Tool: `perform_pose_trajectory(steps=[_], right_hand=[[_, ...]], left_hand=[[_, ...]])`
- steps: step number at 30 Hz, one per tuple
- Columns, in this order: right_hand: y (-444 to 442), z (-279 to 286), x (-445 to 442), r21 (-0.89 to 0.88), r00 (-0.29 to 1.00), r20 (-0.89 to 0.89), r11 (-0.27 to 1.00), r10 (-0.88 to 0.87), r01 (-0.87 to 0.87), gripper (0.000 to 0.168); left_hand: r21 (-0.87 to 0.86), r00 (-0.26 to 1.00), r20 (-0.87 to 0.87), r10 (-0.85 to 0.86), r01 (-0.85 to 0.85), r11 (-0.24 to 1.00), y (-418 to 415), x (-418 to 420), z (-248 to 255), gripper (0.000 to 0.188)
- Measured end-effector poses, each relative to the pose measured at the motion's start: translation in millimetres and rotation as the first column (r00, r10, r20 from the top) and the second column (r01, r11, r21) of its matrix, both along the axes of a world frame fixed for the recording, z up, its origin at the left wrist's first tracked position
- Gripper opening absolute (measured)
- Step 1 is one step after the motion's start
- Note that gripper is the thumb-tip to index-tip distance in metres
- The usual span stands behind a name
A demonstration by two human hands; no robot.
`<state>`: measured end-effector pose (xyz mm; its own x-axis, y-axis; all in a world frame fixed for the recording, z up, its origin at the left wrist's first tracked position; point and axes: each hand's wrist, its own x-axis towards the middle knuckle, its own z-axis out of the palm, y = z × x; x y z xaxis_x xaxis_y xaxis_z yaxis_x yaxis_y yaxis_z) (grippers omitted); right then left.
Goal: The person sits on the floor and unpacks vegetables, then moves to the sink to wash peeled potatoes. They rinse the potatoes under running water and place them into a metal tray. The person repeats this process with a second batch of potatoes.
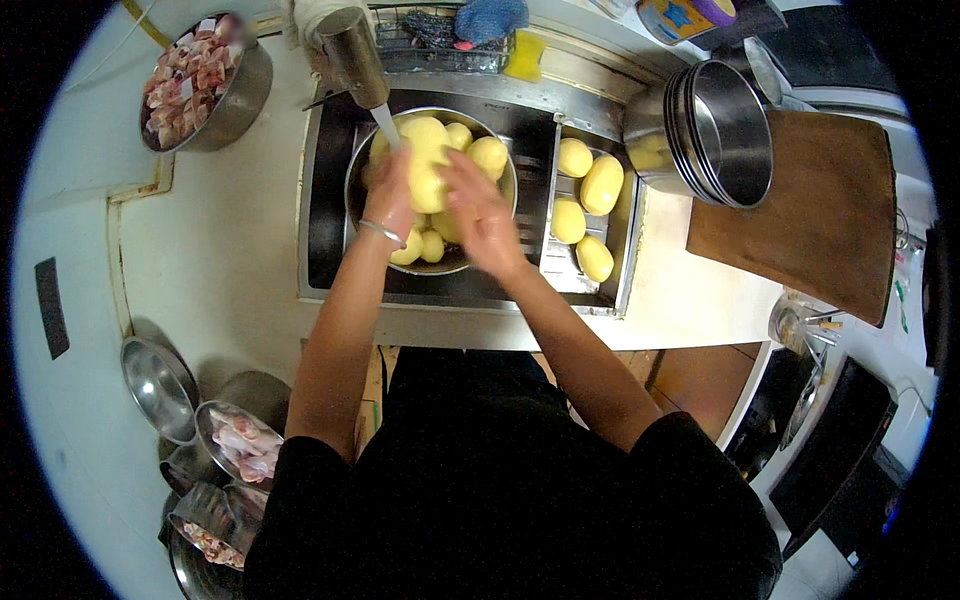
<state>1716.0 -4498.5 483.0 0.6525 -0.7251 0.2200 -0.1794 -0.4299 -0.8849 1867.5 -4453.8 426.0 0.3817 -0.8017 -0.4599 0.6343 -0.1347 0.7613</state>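
Note:
Beneath the running tap, a large peeled potato is held between my hands over a round steel bowl. My left hand, with a bangle at the wrist, grips its left side. My right hand is motion-blurred at its right side, fingers spread; whether it grips or only touches cannot be made out. More peeled potatoes lie in the bowl, partly hidden by my hands. The bowl sits inside a dark sink. Several peeled potatoes rest apart in the drainer tray on the right.
Cut raw meat fills a steel pot at upper left. Stacked steel pots stand beside a brown board on the right. A wire rack with a yellow sponge is behind the sink. Bowls with raw meat sit lower left.

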Motion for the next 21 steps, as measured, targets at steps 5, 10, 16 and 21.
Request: perform_pose_trajectory(steps=[5, 10, 16, 21], right_hand=[[-21, 9, 86, -0.195, 0.978, -0.181, 0.971, 0.101, -0.136, 0.039], [-96, 10, 122, 0.833, 0.977, 0.044, 0.533, 0.207, -0.150, 0.035], [-62, 15, 109, 0.454, 0.934, 0.330, 0.891, -0.139, -0.028, 0.036], [-57, 0, 60, 0.611, 0.862, 0.152, 0.732, -0.483, 0.302, 0.031]], left_hand=[[0.019, 0.920, -0.287, 0.268, -0.274, 0.962, -4, 22, 26, 0.052], [0.066, 0.957, -0.267, 0.114, -0.100, 0.993, -13, 41, 40, 0.053], [0.136, 0.752, -0.471, 0.460, -0.453, 0.881, -31, 69, -2, 0.031], [0.133, 0.850, -0.262, 0.457, -0.438, 0.889, -44, 6, 33, 0.027]])
